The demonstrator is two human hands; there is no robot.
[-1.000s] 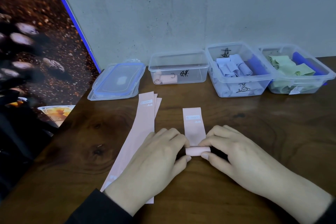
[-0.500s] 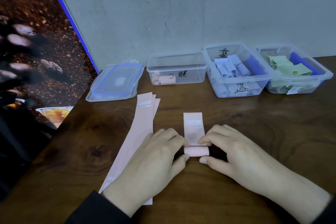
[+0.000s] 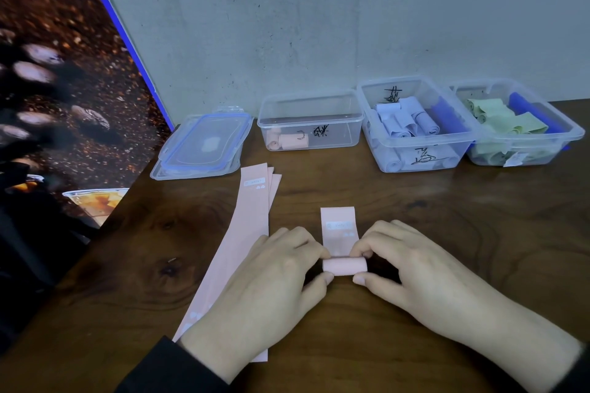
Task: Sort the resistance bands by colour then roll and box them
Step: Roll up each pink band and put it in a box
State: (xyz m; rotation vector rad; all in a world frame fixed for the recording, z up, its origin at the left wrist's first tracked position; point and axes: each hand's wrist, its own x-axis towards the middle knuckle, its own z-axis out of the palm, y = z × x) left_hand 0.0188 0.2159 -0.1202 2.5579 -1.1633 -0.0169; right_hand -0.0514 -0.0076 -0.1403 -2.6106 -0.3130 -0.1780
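Rolling step in hand. Left hand [image 3: 274, 281] and right hand [image 3: 412, 268] pinch the ends of the pink band [image 3: 343, 265] with curled fingers, on the desk [image 3: 447, 217]. Next: roll the flat tail [image 3: 337, 226], then transfer to the pink box [image 3: 311, 105] beyond.
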